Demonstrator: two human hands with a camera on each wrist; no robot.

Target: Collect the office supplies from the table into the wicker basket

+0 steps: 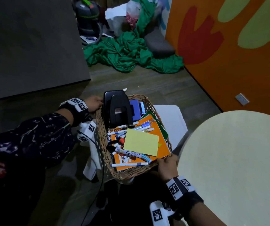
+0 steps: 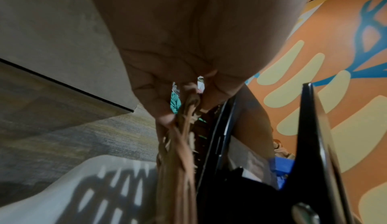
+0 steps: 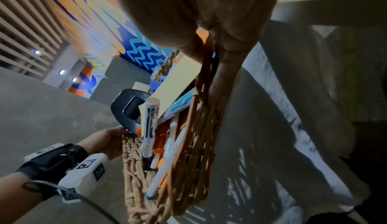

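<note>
Both hands hold the basket (image 1: 131, 172) by its rim: left grip (image 1: 93, 104) at ten o'clock, right grip (image 1: 166, 166) at five, fingers curled round the wicker. The supplies are loaded; keep the basket level so the punch (image 1: 117, 109) doesn't tip.

Wicker basket (image 1: 101, 134) off the table, loaded: black hole punch (image 1: 117, 110) upright at far end, pens (image 1: 131, 154), yellow pad (image 1: 141, 142) on orange notebook (image 1: 162, 144). I grip both ends.

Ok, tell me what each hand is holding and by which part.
Both hold the wicker basket by its rim: the left hand grips the far left corner beside the black hole punch, the right hand the near right corner.
</note>
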